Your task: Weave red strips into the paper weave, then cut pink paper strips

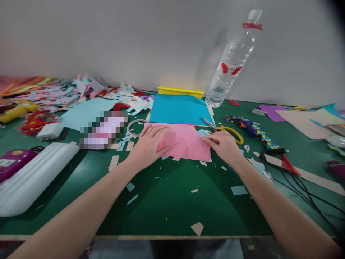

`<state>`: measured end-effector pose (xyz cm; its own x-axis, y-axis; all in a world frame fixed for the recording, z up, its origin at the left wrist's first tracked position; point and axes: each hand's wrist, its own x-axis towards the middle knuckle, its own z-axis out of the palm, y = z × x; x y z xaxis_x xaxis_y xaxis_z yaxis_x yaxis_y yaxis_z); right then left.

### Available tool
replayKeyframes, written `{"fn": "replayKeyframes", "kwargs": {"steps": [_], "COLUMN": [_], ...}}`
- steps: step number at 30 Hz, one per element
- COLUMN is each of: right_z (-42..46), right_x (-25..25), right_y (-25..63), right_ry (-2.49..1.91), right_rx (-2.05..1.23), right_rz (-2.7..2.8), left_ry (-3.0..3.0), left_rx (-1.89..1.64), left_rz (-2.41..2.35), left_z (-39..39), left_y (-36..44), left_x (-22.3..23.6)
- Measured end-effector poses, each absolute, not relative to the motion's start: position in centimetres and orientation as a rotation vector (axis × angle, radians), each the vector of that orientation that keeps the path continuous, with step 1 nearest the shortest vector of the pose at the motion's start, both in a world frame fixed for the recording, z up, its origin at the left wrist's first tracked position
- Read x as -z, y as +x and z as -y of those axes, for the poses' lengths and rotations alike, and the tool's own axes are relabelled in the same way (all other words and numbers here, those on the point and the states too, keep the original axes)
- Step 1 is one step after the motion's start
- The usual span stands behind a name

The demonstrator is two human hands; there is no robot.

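Observation:
A pink sheet of paper (185, 140) lies on the green table in front of me. My left hand (151, 144) presses on its left part, fingers stretched out flat and thumb apart. At the right edge of the sheet, my right hand (223, 144) pinches the paper between thumb and fingertips. Just behind my right hand lie scissors with yellow handles (234, 132), blades pointing up and left. A blue sheet (178, 109) lies beyond the pink one, partly overlapped by it. A roll of clear tape (134, 127) sits beside my left hand, partly hidden by it.
A plastic bottle (229, 68) stands by the wall. To the left are a phone (104, 131), a white charger (50, 131), a long white object (37, 180) and woven paper strips (54, 93). A glue gun (244, 126) and black cables (304, 187) lie right. Paper scraps are scattered around.

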<state>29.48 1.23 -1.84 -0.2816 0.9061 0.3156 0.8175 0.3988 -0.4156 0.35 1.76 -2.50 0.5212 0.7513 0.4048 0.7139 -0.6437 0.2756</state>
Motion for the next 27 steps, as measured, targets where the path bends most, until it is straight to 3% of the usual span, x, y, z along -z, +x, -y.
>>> {"fn": "replayKeyframes", "kwargs": {"steps": [9, 17, 21, 27], "right_z": [-1.6, -2.0, -2.6, -2.7], "right_x": [1.9, 2.3, 2.3, 2.3], "right_y": [30.1, 30.9, 31.1, 30.8], "right_ry": [-1.505, -1.484, -1.348, -1.404], "right_rx": [-0.218, -0.698, -0.930, -1.099], "right_rz": [2.074, 1.348, 1.000, 1.067], "left_ry": [2.309, 1.994, 2.053, 2.372], "left_rx": [-1.037, -1.265, -1.128, -0.635], "left_rz": [-1.531, -1.568, -1.512, -1.537], "left_z": [-2.4, -2.3, -2.5, -2.8], "left_y": [-0.2, -0.4, -0.7, -0.5], "left_x": [2.4, 2.5, 2.7, 3.6]}}
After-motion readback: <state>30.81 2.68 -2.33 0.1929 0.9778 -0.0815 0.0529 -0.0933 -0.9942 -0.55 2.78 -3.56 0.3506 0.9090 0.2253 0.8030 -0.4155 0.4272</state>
